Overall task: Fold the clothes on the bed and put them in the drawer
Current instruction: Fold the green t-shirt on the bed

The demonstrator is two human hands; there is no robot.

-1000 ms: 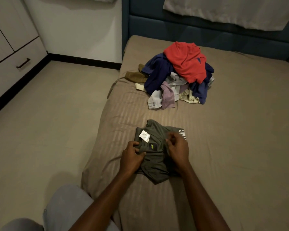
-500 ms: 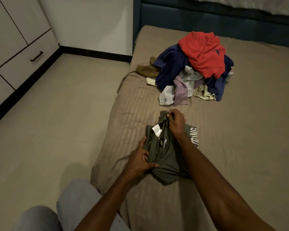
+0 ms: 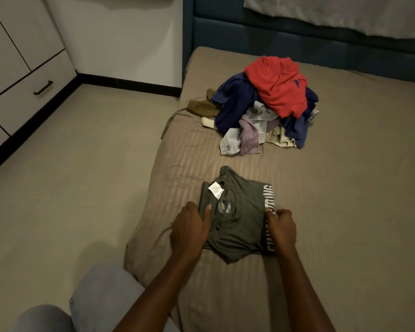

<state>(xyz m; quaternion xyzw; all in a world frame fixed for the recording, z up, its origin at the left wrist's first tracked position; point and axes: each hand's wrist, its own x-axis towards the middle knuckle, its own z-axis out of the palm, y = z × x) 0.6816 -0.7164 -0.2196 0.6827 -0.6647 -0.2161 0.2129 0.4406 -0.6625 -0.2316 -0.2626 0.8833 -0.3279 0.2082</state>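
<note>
1. The shirt (image 3: 237, 216) lies nearly folded on the bed (image 3: 345, 212), frame centre.
2. The left hand (image 3: 189, 230) holds its left edge; the right hand (image 3: 282, 226) pinches its right edge.
3. The pile (image 3: 266, 104), upper right, is unfolded.
4. The drawer (image 3: 31, 97), upper left, is closed.

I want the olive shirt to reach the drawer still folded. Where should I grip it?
Take the folded olive shirt by its two side edges, left hand and right hand sliding under from either side; it lies flat and layered, so lifting one corner would likely unfold it.
</note>
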